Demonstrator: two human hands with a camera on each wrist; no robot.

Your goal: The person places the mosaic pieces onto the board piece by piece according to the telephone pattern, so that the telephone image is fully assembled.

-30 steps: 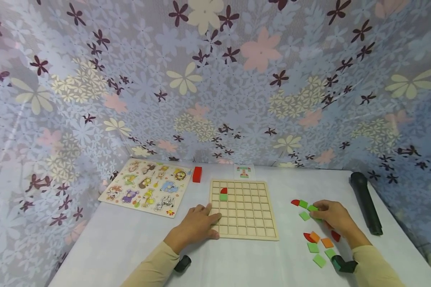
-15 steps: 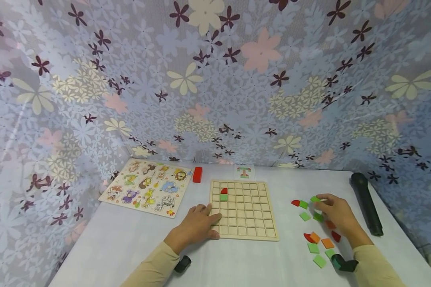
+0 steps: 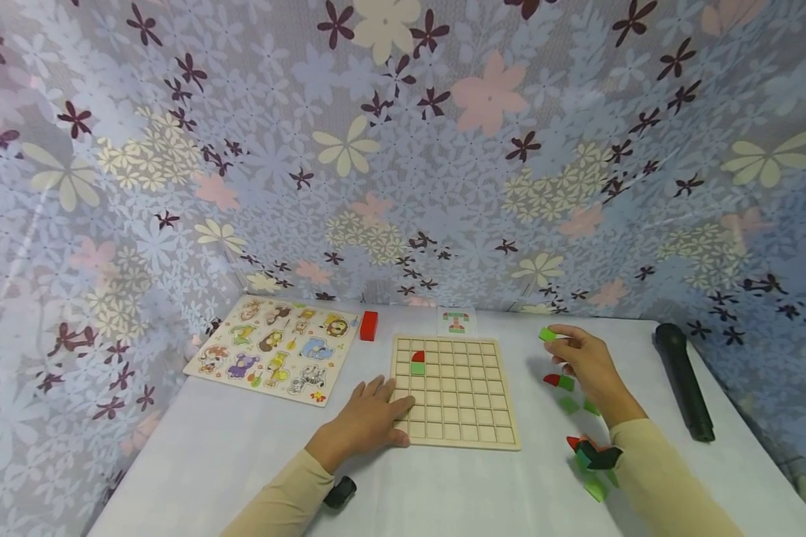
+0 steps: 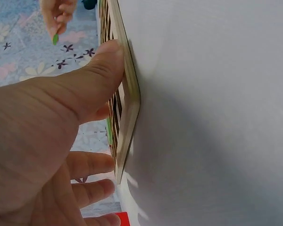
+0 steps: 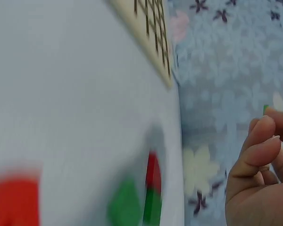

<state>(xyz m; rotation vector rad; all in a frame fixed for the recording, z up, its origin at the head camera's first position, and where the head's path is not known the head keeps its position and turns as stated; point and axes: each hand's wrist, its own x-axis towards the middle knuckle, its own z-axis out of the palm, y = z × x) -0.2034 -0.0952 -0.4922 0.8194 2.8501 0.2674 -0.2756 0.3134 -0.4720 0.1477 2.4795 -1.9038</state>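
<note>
Between thumb and finger, my right hand pinches a green square tile, lifted above the table to the right of the wooden grid board. My left hand rests on the board's left edge, its fingers spread; the left wrist view shows the thumb against the rim. In the board's upper left, a red quarter-round tile sits directly above a green tile. Loose red and green tiles lie under the right hand, some hidden by the forearm.
Behind the board lies a small pattern card. A red block and an animal picture board are at the left. A black cylindrical object lies near the right edge. Floral cloth hangs behind the table.
My right hand has picked up the green tile from the loose pieces and carried it up and to the left. My left hand stays in place on the board.
</note>
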